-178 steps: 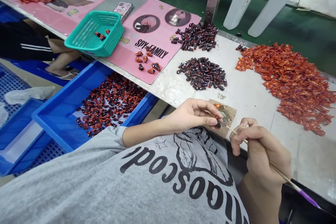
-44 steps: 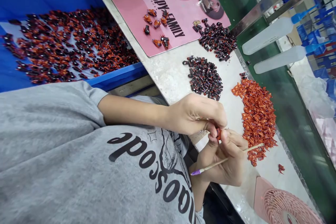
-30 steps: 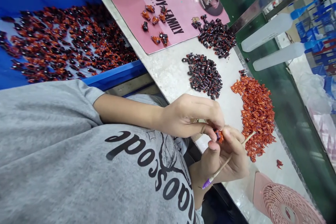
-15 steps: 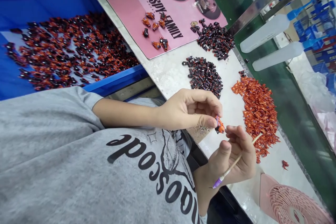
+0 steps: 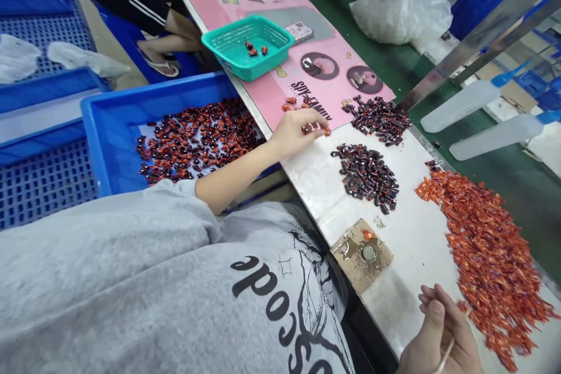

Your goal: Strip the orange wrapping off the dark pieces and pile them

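At the edge of the pink printed mat (image 5: 267,93), my left hand (image 5: 295,134) is closed, with a small orange plastic piece (image 5: 326,131) at its fingertips. A few orange-and-black pieces (image 5: 291,104) lie on the mat just beyond. My right hand (image 5: 442,333) is low in the view beside a big heap of orange pieces (image 5: 491,257). A thin wooden stick (image 5: 446,356) passes through its fingers; the lower end is out of view. Between the hands are two piles of dark pieces, the nearer pile (image 5: 368,178) and the farther pile (image 5: 379,120).
A stained cardboard square (image 5: 359,280) with a small round cap lies at the table's near edge. A green basket (image 5: 249,67) holds a few pieces. The blue bin (image 5: 94,146) on the left contains many orange-and-black pieces. Two squeeze bottles (image 5: 460,105) are at the far side.
My hands have come apart: the left has gone up to the mat with the small piece, the right down beside the orange heap. The view has shifted, showing the basket and cardboard.
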Available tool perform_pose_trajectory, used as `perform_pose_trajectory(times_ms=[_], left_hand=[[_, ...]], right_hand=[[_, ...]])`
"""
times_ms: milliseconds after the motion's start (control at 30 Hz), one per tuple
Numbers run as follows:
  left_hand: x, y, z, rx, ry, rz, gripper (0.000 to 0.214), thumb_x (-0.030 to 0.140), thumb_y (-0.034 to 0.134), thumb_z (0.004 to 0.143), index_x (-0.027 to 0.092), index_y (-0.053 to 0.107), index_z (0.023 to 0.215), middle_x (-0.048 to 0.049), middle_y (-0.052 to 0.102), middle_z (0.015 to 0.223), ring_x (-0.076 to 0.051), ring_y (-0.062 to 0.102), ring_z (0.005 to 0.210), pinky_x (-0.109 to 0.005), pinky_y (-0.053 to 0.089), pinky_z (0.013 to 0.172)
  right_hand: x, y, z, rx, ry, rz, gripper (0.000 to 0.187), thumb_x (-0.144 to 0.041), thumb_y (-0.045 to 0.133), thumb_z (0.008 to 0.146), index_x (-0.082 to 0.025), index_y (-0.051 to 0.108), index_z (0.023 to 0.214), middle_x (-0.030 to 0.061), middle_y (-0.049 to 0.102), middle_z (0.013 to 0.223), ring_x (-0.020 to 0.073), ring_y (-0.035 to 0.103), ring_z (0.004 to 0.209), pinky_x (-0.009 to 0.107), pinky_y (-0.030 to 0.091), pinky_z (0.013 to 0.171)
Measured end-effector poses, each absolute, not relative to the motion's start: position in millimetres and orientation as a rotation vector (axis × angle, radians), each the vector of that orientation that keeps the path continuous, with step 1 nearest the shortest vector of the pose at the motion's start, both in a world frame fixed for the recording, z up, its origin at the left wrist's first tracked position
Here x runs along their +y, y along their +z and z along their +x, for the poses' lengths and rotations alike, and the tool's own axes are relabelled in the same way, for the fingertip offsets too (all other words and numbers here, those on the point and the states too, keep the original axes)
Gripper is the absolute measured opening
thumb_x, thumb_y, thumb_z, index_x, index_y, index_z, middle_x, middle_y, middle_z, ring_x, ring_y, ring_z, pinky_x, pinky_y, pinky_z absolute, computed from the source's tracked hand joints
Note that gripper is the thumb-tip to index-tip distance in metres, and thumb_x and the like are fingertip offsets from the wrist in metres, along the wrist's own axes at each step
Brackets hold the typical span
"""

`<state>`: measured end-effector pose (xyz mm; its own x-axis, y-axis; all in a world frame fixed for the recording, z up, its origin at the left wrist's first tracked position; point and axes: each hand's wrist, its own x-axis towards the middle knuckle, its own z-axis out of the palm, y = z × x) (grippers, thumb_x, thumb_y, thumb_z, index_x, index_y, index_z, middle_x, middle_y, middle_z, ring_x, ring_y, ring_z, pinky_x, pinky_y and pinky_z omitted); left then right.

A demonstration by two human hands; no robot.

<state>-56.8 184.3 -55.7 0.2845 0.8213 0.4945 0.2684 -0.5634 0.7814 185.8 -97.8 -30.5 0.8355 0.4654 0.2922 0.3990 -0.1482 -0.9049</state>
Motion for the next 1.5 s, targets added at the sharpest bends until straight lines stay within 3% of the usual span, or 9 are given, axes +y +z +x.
perform_pose_trajectory(times_ms=[200, 333, 433, 533, 767, 933, 1100, 1267, 1500], left_hand=[[221.2, -67.7, -69.5, 1.424, 0.996, 2.242, 0.010, 0.015, 0.063, 0.084, 0.019, 0.072, 0.088, -0.0079, 0.074, 0.096, -0.024, 0.063, 0.094, -0.042, 0.048, 0.094], [198.4, -57.1, -47.0, 1.467, 0.869, 2.419, 0.029, 0.019, 0.047, 0.096, 0.015, 0.067, 0.117, -0.0176, 0.065, 0.127, -0.031, 0.055, 0.119, -0.051, 0.040, 0.105], [175.3, -49.4, -23.1, 1.277, 0.596, 2.624, 0.028, 0.026, 0.050, 0.098, 0.012, 0.067, 0.116, -0.0170, 0.067, 0.117, -0.029, 0.058, 0.112, -0.043, 0.045, 0.098], [162.6, -47.7, -5.3, 1.162, 0.510, 2.667, 0.017, 0.019, 0.055, 0.095, 0.013, 0.070, 0.101, -0.0118, 0.070, 0.098, -0.023, 0.061, 0.095, -0.034, 0.050, 0.085], [162.2, -49.0, -4.9, 1.198, 0.557, 2.609, 0.032, 0.004, 0.043, 0.094, 0.012, 0.070, 0.108, -0.0141, 0.069, 0.101, -0.023, 0.061, 0.099, -0.034, 0.052, 0.089], [150.1, -52.8, -18.9, 1.252, 0.641, 2.515, 0.043, 0.007, 0.037, 0.097, 0.012, 0.063, 0.131, -0.0166, 0.067, 0.112, -0.024, 0.063, 0.103, -0.040, 0.054, 0.093], [116.4, -55.0, -22.6, 0.756, 0.977, 2.058, 0.032, 0.009, 0.049, 0.092, 0.015, 0.076, 0.107, -0.0099, 0.071, 0.101, -0.014, 0.066, 0.084, -0.030, 0.056, 0.081], [87.7, -52.9, -11.5, 0.525, 0.754, 1.295, 0.013, 0.014, 0.069, 0.081, 0.011, 0.076, 0.090, -0.0072, 0.073, 0.090, -0.010, 0.067, 0.072, -0.024, 0.057, 0.071], [72.3, -47.2, -3.6, 0.494, 0.472, 0.820, 0.033, 0.022, 0.090, 0.064, 0.010, 0.077, 0.092, -0.0034, 0.074, 0.079, -0.008, 0.067, 0.061, -0.019, 0.054, 0.059]], right_hand=[[-97.1, -37.1, 194.0, -0.687, 0.095, -1.829, 0.047, -0.053, 0.075, 0.080, -0.012, 0.075, 0.104, 0.0076, 0.072, 0.089, 0.0171, 0.066, 0.080, 0.033, 0.053, 0.081], [-95.9, -43.6, 205.3, -0.660, 0.157, -1.603, 0.053, -0.059, 0.067, 0.085, -0.015, 0.069, 0.113, 0.0051, 0.070, 0.080, 0.0176, 0.067, 0.076, 0.030, 0.052, 0.065], [-98.4, -53.0, 221.9, -0.623, 0.233, -1.413, 0.063, -0.077, 0.059, 0.081, -0.023, 0.064, 0.113, 0.0014, 0.065, 0.076, 0.0185, 0.066, 0.066, 0.029, 0.050, 0.050], [-101.7, -60.9, 234.4, -0.672, 0.167, -1.365, 0.062, -0.084, 0.058, 0.076, -0.025, 0.065, 0.094, -0.0001, 0.060, 0.077, 0.0182, 0.065, 0.061, 0.030, 0.051, 0.046], [-101.7, -53.2, 203.8, -0.730, 0.041, -1.533, 0.028, -0.045, 0.074, 0.083, -0.018, 0.072, 0.091, 0.0038, 0.068, 0.082, 0.0150, 0.065, 0.070, 0.026, 0.053, 0.058], [-95.9, -48.4, 176.3, -0.679, 0.114, -1.727, 0.030, -0.043, 0.081, 0.077, -0.016, 0.075, 0.089, 0.0061, 0.074, 0.085, 0.0170, 0.069, 0.076, 0.029, 0.057, 0.071], [-87.7, -56.5, 172.9, -1.024, 0.116, -1.759, 0.032, -0.047, 0.066, 0.089, -0.017, 0.073, 0.080, 0.0043, 0.071, 0.074, 0.0163, 0.067, 0.069, 0.030, 0.055, 0.069], [-81.4, -58.6, 170.4, -1.288, 0.089, -1.829, 0.034, -0.045, 0.055, 0.095, -0.019, 0.070, 0.080, 0.0031, 0.070, 0.072, 0.0156, 0.066, 0.070, 0.029, 0.052, 0.068], [-77.9, -57.5, 169.1, -1.300, 0.115, -1.896, 0.041, -0.052, 0.051, 0.095, -0.020, 0.070, 0.078, 0.0041, 0.071, 0.073, 0.0171, 0.065, 0.070, 0.031, 0.051, 0.068]])
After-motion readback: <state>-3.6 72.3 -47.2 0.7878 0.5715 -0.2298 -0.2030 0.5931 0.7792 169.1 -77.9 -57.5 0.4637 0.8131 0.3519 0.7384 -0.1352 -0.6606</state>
